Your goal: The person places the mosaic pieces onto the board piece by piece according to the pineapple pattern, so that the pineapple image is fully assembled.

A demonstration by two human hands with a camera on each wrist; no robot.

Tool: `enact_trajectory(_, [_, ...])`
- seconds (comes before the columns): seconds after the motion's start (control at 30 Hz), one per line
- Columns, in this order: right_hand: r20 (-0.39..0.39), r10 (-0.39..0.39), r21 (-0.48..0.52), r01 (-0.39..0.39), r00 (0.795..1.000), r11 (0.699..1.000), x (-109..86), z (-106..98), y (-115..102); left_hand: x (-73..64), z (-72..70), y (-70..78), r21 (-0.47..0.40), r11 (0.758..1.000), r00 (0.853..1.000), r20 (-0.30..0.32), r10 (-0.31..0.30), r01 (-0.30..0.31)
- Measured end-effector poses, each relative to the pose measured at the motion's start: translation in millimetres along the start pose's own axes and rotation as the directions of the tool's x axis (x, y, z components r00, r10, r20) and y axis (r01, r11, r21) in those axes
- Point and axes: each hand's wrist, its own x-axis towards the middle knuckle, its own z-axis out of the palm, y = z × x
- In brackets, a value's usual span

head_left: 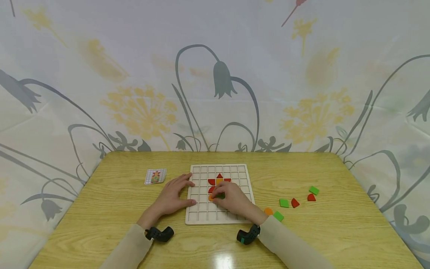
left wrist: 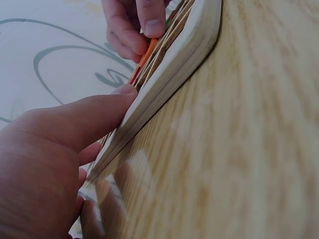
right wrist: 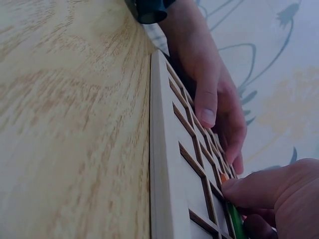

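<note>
A pale wooden grid board (head_left: 201,216) lies on the table, with red pieces (head_left: 211,182), a yellow-orange square (head_left: 219,181) and a green piece (head_left: 222,195) set in its cells. My right hand (head_left: 231,198) is over the middle of the board and pinches an orange rounded tile (head_left: 210,198) between thumb and fingers, low at the grid. Most of the green piece is hidden by that hand. My left hand (head_left: 174,196) rests at the board's left edge, fingers spread. In the left wrist view its thumb (left wrist: 107,112) touches the board's rim (left wrist: 164,82).
A small card (head_left: 155,176) with a printed flower pattern on a grid lies left of the board. To the right are scattered loose green tiles (head_left: 284,203), red quarter-round pieces (head_left: 295,203) and an orange disc (head_left: 268,211). A flower-printed curtain (head_left: 215,112) stands behind the table.
</note>
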Motion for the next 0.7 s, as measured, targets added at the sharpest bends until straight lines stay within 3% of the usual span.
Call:
enact_trajectory(0.27, [0.003,-0.008,-0.021,0.008,1.0,1.0,-0.1,0.7,2.2,0.4,0.1,-0.6,0.004,1.0,1.0,0.001,-0.001,0.001])
enact_trajectory(0.7, [-0.069,-0.037,0.072,0.042,0.997,0.997,-4.5,-19.1,8.9,0.5,1.0,-2.2,-0.001,1.0,1.0,0.0,0.001,-0.001])
